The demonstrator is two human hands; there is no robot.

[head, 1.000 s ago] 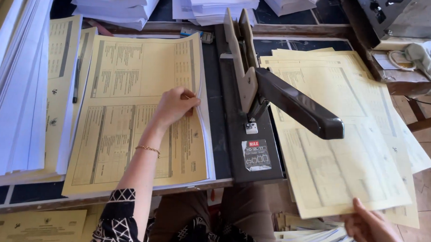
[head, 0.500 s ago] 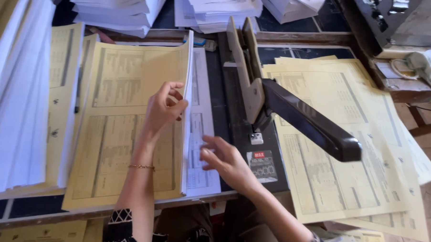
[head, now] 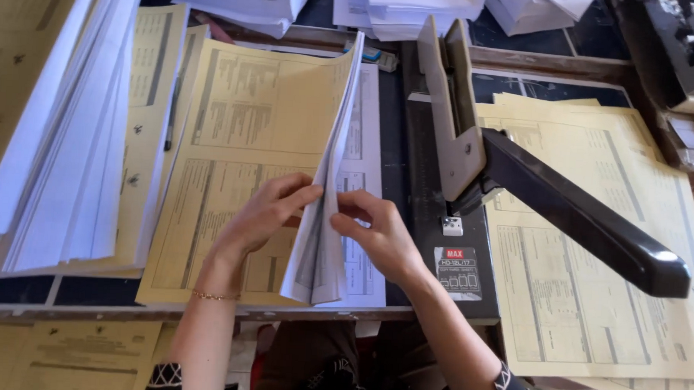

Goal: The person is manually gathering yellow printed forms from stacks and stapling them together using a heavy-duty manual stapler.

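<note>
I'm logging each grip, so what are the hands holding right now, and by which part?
Both hands pinch a sheaf of sheets near its lower end: the left hand on the yellow cover side, the right hand on the white side, beside the long-arm stapler.

Two hands [head: 265, 215] [head: 376, 234], one heavy-duty stapler [head: 471, 161], one folded booklet [head: 328, 179]

I'm getting soft daylight from the top right, bright on the white paper stacks [head: 246, 3] along the table's [head: 204, 314] far edge, nearly blown out. The stapler arm [head: 577, 211] shows a pale sheen along its top. Shadows are gentle, darkest below the table's near edge. Focus is fair at centre; the left sheets smear and bow with wide-angle distortion.
</note>
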